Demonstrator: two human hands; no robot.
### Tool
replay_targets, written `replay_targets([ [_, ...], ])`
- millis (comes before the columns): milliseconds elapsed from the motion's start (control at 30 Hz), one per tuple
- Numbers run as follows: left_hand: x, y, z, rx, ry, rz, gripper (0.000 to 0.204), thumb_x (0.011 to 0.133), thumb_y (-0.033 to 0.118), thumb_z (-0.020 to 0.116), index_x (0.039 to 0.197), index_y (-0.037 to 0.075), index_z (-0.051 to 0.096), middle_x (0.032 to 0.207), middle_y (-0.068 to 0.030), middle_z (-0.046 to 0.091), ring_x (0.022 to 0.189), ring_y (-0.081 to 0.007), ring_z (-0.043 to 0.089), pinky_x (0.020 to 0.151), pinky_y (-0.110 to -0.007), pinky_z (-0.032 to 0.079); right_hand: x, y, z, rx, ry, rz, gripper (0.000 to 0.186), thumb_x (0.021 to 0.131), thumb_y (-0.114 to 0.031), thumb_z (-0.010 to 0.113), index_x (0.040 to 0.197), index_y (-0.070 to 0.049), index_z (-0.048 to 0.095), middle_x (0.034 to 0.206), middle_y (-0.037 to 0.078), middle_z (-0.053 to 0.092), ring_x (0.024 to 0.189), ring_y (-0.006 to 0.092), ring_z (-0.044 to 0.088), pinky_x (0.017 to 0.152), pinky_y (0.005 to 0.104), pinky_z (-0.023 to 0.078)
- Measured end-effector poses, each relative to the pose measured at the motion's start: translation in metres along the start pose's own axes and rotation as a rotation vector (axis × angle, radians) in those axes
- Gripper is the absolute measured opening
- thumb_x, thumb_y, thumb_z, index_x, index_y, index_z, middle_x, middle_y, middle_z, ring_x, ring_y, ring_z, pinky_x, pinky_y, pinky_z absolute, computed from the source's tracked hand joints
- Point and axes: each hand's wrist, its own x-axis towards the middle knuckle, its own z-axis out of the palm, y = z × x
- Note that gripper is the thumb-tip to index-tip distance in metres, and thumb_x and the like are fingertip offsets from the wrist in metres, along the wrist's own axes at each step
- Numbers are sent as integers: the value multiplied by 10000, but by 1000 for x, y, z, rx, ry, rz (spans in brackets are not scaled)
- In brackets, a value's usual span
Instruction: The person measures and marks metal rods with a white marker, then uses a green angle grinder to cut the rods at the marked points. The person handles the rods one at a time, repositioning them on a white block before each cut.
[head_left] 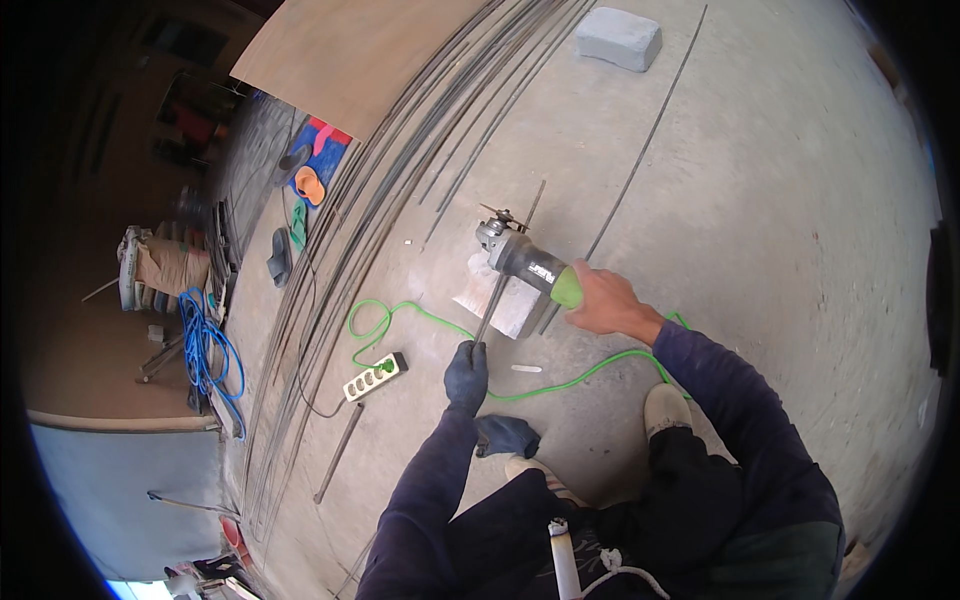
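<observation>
My bare right hand [607, 300] is closed around the green rear end of an angle grinder [528, 262]. The grinder's metal head and thin disc point away to the upper left. In a dark glove, my left hand [466, 377] grips the near end of some thin steel rebar [492, 312]. The rebar runs forward over a pale block [516, 305] and under the grinder; whether the disc touches it I cannot tell. A green power cord [590, 372] curves across the floor below the tool.
A white power strip [375, 378] lies left of my gloved hand, with the green plug in it. Long steel bars [385, 150] stretch along the left. A grey concrete block [618, 40] sits at the far side. A dark glove [508, 437] lies near my feet. Sandals and blue cable [205, 340] are farther left.
</observation>
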Motion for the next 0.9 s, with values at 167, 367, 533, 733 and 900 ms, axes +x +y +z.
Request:
replay_targets([
  [167,1,-4,0,-29,-38,-25,333,1016,405,549,1062,91,651,905,-203,705,850,-422,683,743,-509,518,1,0,1,-11,1,-5,638,724,-258,768,1226,4,475,955,262,677,958,449,659,806,518,516],
  [367,1,-5,0,1,12,0,332,1013,412,551,1067,98,646,940,-206,714,880,-430,686,757,-528,524,2,-8,-3,-49,-29,35,611,725,-263,740,1215,-4,482,993,253,697,966,455,671,827,514,534],
  [533,1,-5,0,2,19,8,343,1015,414,554,1086,96,659,888,-205,712,842,-426,693,744,-515,527,4,-9,0,-77,-35,47,627,728,-286,758,1209,-5,470,983,258,700,963,462,675,834,520,539],
  [733,2,-8,1,1,9,2,353,1014,428,550,1085,100,660,868,-197,711,829,-421,695,741,-512,530,6,-8,3,-80,-43,63,607,728,-285,766,1176,-9,463,973,260,701,970,462,676,839,524,539],
  [900,2,-7,0,20,-5,-17,364,1012,440,550,1105,104,658,885,-199,718,841,-421,698,751,-514,531,6,-7,4,-94,-36,59,601,729,-284,761,1173,-7,466,979,263,696,977,462,672,841,524,534],
])
